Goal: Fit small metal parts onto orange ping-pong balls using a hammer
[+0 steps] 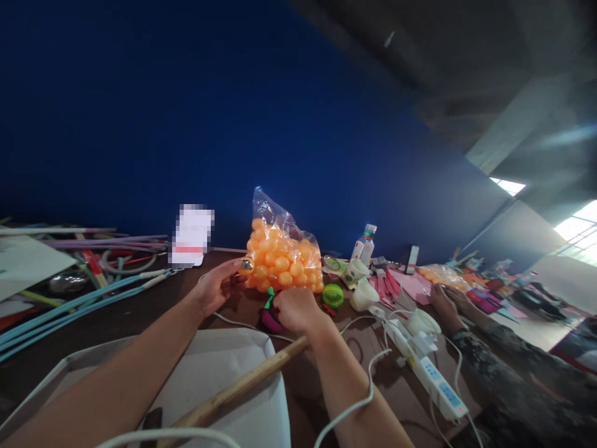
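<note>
Head view: one ball (245, 267) apparently out, bag (284, 258) looks full
Left hand (218, 287): pinching ball, beside bag
Right hand (297, 309): at purple thing (270, 321) before bag; finger grip unclear

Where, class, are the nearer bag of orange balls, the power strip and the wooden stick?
Nearer bag of orange balls (285, 261): head view, middle of its ball-filled front.
Power strip (433, 371): head view, its socket face.
Wooden stick (236, 390): head view, midway along its visible length.
</note>
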{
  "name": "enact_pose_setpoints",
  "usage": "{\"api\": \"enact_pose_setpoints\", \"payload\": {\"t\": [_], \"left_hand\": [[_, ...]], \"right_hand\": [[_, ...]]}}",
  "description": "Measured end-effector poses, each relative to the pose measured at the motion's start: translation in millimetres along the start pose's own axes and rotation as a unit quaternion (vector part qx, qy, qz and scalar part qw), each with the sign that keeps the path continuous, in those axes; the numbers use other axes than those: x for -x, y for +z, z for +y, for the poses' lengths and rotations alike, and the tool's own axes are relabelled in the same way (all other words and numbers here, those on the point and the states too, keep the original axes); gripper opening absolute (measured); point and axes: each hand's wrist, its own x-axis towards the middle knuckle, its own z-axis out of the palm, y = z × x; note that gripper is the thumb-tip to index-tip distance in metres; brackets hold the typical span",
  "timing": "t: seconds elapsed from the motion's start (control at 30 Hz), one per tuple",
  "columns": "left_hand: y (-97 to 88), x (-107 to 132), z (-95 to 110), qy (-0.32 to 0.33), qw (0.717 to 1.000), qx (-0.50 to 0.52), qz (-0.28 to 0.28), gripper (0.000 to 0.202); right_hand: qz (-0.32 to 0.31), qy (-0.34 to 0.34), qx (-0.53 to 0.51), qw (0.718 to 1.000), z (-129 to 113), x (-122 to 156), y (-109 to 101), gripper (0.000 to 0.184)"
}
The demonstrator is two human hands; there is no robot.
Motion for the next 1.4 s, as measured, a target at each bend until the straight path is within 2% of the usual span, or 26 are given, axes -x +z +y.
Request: {"api": "enact_pose_setpoints", "payload": {"t": [0.87, 1.17, 1.4], "left_hand": [[-3.9, -3.5, -2.7, -0.005, 1.0, -0.005, -0.006, 0.026], [-0.4, -1.5, -1.5, -0.008, 1.0, -0.007, -0.005, 0.02], [-0.3, -1.3, -1.4, -0.009, 1.0, -0.016, -0.005, 0.024]], "right_hand": [[-0.003, -0.005, 0.017, 1.0, -2.9, -0.3, -1.9, 0.025], [-0.004, -0.002, 0.004, 1.0, -3.3, 1.2, -4.7, 0.025], [-0.001, -0.002, -0.009, 1.0, -2.7, 0.9, -2.5, 0.025]]}}
